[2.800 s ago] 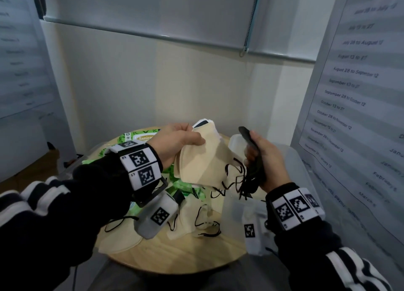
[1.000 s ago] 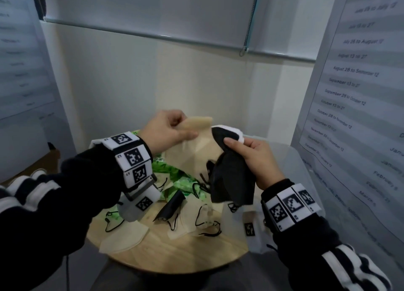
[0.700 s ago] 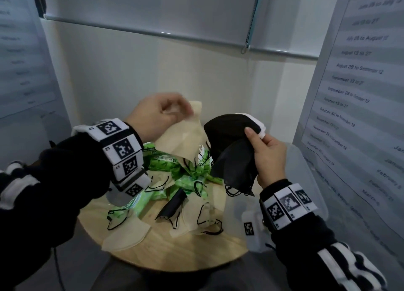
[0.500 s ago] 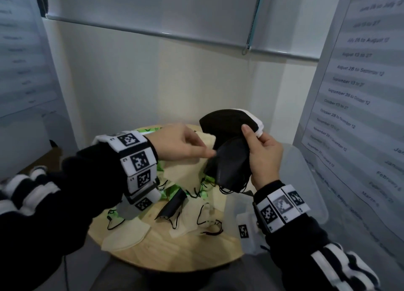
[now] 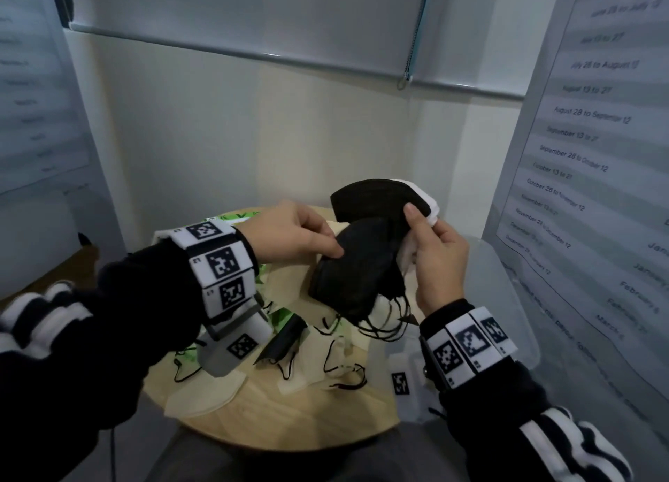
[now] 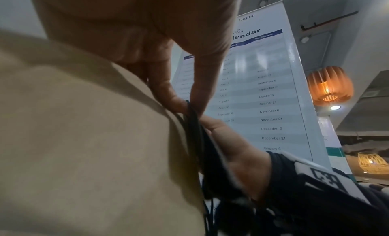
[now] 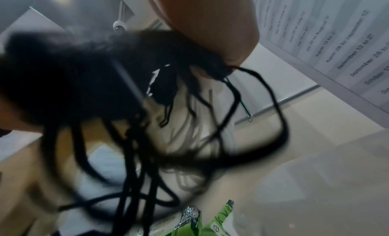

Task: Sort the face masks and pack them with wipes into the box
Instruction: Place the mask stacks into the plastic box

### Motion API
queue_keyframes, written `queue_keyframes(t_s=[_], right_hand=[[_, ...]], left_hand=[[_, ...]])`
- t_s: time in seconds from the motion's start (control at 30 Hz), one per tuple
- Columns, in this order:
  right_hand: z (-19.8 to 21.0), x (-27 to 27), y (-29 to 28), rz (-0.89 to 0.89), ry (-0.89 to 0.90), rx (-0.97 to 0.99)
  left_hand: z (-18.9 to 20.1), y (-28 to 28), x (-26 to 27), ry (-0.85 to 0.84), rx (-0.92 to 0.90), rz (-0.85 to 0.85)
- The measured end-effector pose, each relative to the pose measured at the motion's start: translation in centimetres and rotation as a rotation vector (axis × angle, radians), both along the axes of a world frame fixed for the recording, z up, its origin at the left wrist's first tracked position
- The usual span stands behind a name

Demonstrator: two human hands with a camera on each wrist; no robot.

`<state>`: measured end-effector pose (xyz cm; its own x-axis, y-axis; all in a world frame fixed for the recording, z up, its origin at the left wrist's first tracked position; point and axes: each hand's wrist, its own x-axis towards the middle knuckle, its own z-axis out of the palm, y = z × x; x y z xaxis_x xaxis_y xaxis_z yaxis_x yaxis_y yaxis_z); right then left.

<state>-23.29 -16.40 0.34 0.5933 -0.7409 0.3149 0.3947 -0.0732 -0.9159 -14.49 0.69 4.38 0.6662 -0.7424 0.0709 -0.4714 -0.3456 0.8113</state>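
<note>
Head view: the right hand is raised above the round wooden counter and grips a bunch of black masks, thumb pressed on the upper black mask and the other fingers curled behind. A white mask shows at the back of the bunch, against the palm. Black ear loops hang below the bunch. The left hand is level with it, its fingers touching the left edge of the lower black mask; a beige mask shows just beneath this hand. On the counter lie further beige masks, one folded black mask and green wipe packs, partly hidden by the left wrist. A clear plastic box stands at the right edge of the counter, below the right wrist.

Left wrist view: the left hand's fingers are pinched on a black edge or loop, thumb against fingertip. The beige mask fills the left of the frame, close against the palm; whether the fingers hold it as well cannot be told. The right hand is just below, in contact with the black masks.

Right wrist view: blurred. The black masks and hanging ear loops sit under the palm; the state of the fingers cannot be told here. A green wipe pack lies below.
</note>
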Motion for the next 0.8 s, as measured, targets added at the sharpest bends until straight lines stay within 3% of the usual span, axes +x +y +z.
queue_keyframes(t_s=[0.17,0.4,0.53,0.63,0.8], right_hand=[[0.0,-0.2,-1.7,-0.033,0.048,-0.064],[-0.8,0.4,-0.8,0.184,0.194,-0.137],[-0.9,0.7,0.6,0.270,0.200,-0.129],[-0.8,0.5,0.7,0.327,0.193,-0.015],[-1.7,0.5,0.5,0.434,0.299,0.247]], left_hand=[[0.9,1.6,0.9,0.073,-0.077,-0.034],[2.2,2.1,0.1,0.135,-0.131,-0.148],[1.5,0.4,-0.2,0.028,-0.111,0.080],[0.5,-0.5,-0.4,-0.037,-0.105,0.221],[-0.3,-1.5,-0.5,-0.028,-0.029,0.252]])
